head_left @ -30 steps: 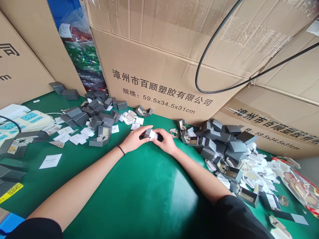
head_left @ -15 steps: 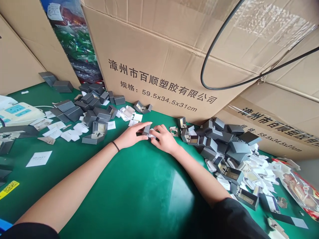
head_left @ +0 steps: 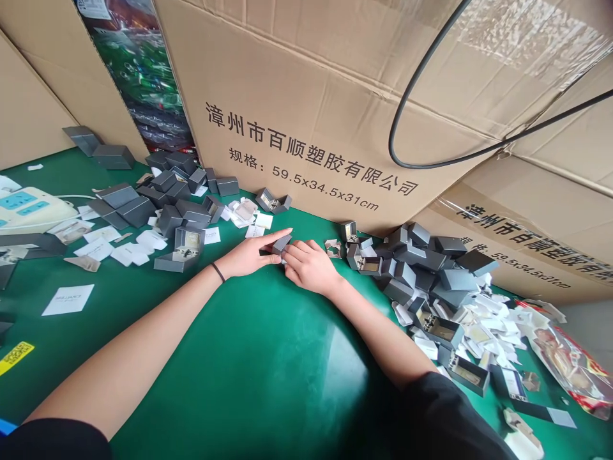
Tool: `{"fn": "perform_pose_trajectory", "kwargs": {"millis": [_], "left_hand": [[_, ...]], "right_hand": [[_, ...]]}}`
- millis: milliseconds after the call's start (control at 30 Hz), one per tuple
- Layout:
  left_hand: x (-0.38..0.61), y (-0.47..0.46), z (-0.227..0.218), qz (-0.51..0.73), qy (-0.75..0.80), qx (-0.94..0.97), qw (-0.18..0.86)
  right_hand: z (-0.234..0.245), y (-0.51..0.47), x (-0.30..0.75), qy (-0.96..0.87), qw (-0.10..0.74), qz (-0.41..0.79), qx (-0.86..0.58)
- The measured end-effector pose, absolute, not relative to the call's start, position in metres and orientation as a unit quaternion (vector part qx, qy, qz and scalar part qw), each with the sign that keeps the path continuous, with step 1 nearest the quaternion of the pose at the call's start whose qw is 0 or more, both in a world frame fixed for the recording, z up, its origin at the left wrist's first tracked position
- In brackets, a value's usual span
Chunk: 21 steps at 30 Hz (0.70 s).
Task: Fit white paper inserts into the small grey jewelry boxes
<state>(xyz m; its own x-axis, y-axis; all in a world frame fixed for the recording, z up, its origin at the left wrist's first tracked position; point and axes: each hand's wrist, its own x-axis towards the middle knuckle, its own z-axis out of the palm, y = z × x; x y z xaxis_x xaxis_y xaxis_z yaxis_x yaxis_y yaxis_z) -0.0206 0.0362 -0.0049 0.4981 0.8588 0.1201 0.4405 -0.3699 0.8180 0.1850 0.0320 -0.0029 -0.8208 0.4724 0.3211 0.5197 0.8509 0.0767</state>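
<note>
A small dark grey jewellery box (head_left: 281, 243) is between my hands, near the middle of the green table. My left hand (head_left: 251, 254) grips its left side between the thumb and the fingers, the index finger reaching along the far edge. My right hand (head_left: 311, 265) is closed at the box's right side with its fingers curled over it. Those fingers cover most of that side, and a little white shows beneath them. Just left of my left hand, an open grey box (head_left: 184, 249) stands near white printed cards (head_left: 211, 235).
Closed grey boxes (head_left: 136, 209) are heaped at left beside a white power strip (head_left: 29, 207). More boxes (head_left: 424, 259) and white paper scraps (head_left: 493, 319) pile up at right. Large cardboard cartons (head_left: 306, 115) wall the back, with a black cable (head_left: 397, 121) hanging in front.
The box has turned slightly between my hands, and my right fingers have closed further over it. The white piece at my right fingertips is now mostly covered. The view has shifted a little.
</note>
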Motion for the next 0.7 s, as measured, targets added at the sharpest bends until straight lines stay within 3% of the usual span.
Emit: {"fn": "perform_pose_trajectory", "kwargs": {"millis": [300,700], "left_hand": [[-0.022,0.037,-0.009,0.271,0.386,0.785,0.401],[-0.020,0.038,-0.011,0.270,0.375,0.799,0.385]], "right_hand": [[-0.012,0.037,0.183,-0.937,0.195,0.053,-0.286],[-0.020,0.037,0.178,-0.931,0.233,0.026,-0.279]]}}
